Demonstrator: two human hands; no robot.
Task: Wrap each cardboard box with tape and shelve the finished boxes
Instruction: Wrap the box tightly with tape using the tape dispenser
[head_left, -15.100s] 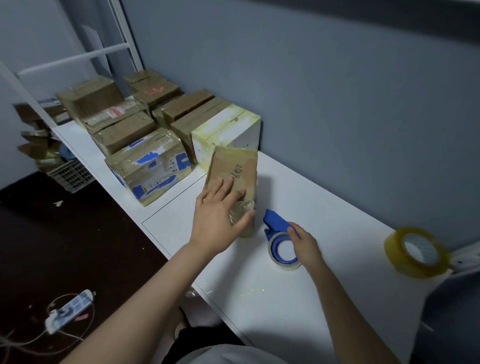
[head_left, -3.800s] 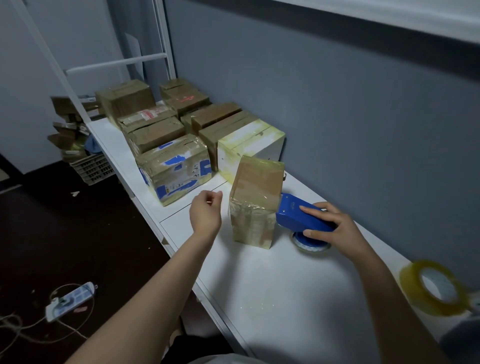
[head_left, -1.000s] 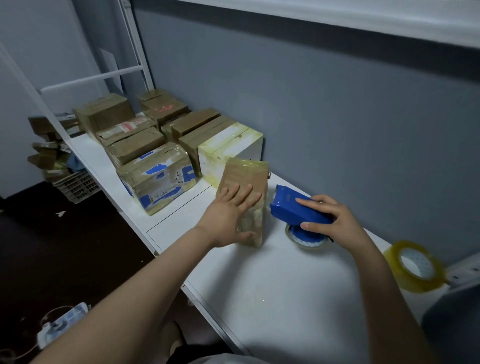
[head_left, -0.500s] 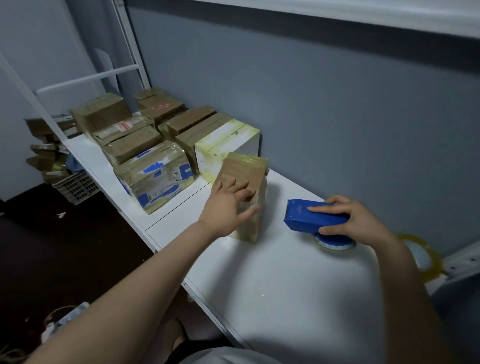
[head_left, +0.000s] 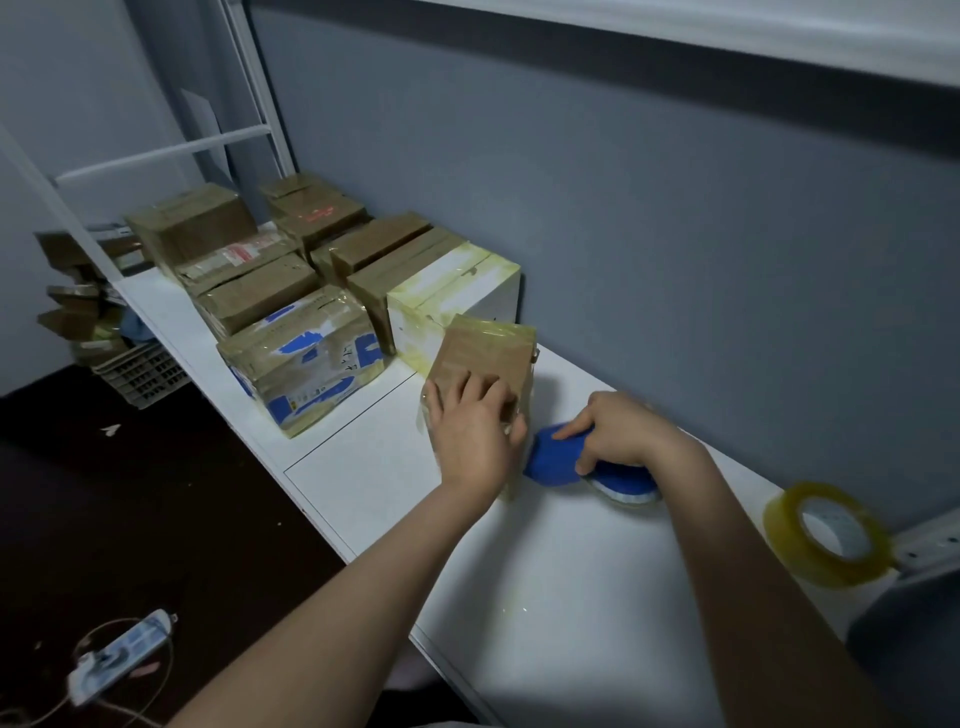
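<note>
Dim, bluish light; the white surface (head_left: 571, 582) is brightest, the floor (head_left: 171, 525) nearly black. Soft shadows fall across its near end. Wide-angle bending curves the edges; the tape roll (head_left: 779, 525) looks smeared.

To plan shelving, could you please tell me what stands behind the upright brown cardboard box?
A white tape-wrapped box stands just behind it; the brown cardboard box itself hides whether they touch.
</note>
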